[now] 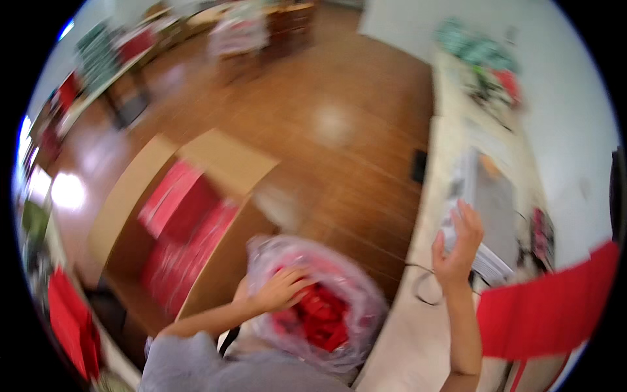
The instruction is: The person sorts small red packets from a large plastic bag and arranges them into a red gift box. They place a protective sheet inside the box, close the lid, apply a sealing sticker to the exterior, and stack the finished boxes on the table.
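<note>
A clear plastic bag [366, 281] stands gaping in front of me, with small shiny red pieces [324, 320] heaped inside; their exact kind is too blurred to tell. My left hand [284, 287] lies over the bag's left rim, its fingers stretched toward the red pieces, and no held thing shows in it. Over the long pale table to the right, my right hand [460, 245] is raised with thumb and fingers apart, holding nothing. It is nearest to a grey-white flat stack [499, 202] on that table.
Left of the bag, an open cardboard box [228, 157] holds red packages [179, 202]. A red sheet [552, 304] hangs over the right side of the pale table [408, 320]. A cable [421, 294] loops there. More red items [68, 320] lie at far left.
</note>
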### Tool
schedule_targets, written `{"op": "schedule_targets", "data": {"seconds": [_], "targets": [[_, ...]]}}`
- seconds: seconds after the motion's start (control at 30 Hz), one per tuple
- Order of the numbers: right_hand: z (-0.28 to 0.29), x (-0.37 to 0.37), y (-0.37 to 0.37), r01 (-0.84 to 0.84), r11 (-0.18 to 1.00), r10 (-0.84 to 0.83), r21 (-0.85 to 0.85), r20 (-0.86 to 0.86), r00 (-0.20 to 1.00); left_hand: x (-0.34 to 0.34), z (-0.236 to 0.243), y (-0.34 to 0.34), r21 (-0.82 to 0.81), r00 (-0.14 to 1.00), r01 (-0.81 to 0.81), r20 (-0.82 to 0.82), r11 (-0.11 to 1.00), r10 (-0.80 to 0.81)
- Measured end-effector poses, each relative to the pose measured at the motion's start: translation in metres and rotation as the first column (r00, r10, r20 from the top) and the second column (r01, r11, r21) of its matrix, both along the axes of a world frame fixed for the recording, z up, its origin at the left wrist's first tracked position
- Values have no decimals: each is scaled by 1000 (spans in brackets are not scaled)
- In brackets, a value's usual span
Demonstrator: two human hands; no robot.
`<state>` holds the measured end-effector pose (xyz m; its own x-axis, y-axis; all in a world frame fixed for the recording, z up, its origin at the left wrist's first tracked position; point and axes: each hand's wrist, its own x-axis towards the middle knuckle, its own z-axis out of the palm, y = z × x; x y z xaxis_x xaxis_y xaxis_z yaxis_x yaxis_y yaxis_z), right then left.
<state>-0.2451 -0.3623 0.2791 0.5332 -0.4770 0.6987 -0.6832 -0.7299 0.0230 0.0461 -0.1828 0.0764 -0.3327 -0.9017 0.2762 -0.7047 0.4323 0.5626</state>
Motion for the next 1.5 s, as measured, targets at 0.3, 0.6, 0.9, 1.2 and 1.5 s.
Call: {"op": "schedule_targets", "data": {"seconds": [0.3,0.6,0.9,1.2,1.5], "targets": [[-139,124,97,-131,936,149,328,-30,988,195,-10,151,-120,441,-898,-234,424,867],[-166,34,132,316,888,-283,334,-143,948,445,-260,199,488,-357,-839,-156,-242,921],[-169,27,184,458,785,-416,418,-194,889,484,-297,168,388,-452,-843,-135,-372,882],[-178,34,207,460,781,-435,422,-161,886,516,-293,157,628,-578,-761,-539,-165,613],[-171,30,235,397,777,-439,488,-33,898,510,-217,143,619,-273,-765,-564,179,779]]}}
